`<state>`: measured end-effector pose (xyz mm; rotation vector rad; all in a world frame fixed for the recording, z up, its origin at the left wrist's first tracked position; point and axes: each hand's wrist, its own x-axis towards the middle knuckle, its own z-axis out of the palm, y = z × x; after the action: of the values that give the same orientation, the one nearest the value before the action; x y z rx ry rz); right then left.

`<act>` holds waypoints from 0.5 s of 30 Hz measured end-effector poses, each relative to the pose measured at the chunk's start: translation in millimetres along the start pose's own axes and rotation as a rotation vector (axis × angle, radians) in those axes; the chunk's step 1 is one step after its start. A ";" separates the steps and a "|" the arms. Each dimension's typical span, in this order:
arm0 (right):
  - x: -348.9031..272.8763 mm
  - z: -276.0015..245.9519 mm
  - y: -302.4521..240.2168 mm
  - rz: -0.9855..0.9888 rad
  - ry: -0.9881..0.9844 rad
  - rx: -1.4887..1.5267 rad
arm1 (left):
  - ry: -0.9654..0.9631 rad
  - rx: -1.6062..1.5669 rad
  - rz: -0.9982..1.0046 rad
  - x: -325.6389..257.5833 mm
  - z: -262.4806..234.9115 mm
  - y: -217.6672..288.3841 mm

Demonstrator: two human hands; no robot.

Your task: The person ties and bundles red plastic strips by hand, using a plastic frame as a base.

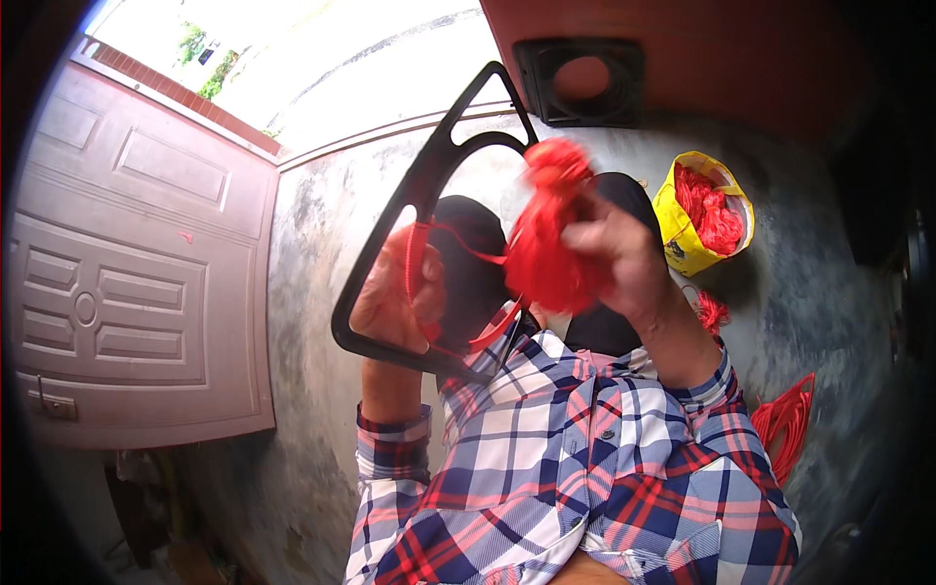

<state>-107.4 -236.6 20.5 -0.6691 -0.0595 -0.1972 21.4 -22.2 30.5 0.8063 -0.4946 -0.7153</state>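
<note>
A black triangular frame [444, 156] with rounded cut-outs stands tilted over my lap. My left hand [375, 302] is closed round its inner curved bar, where red cord [417, 263] is wrapped in close turns. My right hand [629, 258] grips a thick bundle of red cord [546, 244], which is partly blurred at its top. A single red strand runs from the bundle to the wrapped bar. More red cord lines the lower part of the frame's inner curve, near my shirt.
A yellow bag [675, 224] filled with red cord stands on the grey floor to the right. Nearer lie a small red bundle [713, 312] and a loose red coil [785, 424]. A black square piece with a round hole [624, 83] is ahead, and a panelled door [146, 244] is at left.
</note>
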 end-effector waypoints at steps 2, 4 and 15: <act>0.4 10.9 -1.4 0.049 -0.250 -0.437 | -0.041 -0.224 -0.084 4.8 3.0 -9.3; 8.0 35.4 -14.0 0.037 -0.315 -0.922 | 0.150 -0.351 -0.065 4.4 16.4 -15.4; 29.1 -28.0 28.5 0.134 0.020 -0.078 | 0.198 -0.256 -0.197 2.3 52.1 -26.9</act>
<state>-73.4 -236.9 -15.5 -0.7458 0.0120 -0.0768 -20.9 -61.6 41.1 0.6815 -0.1413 -0.8513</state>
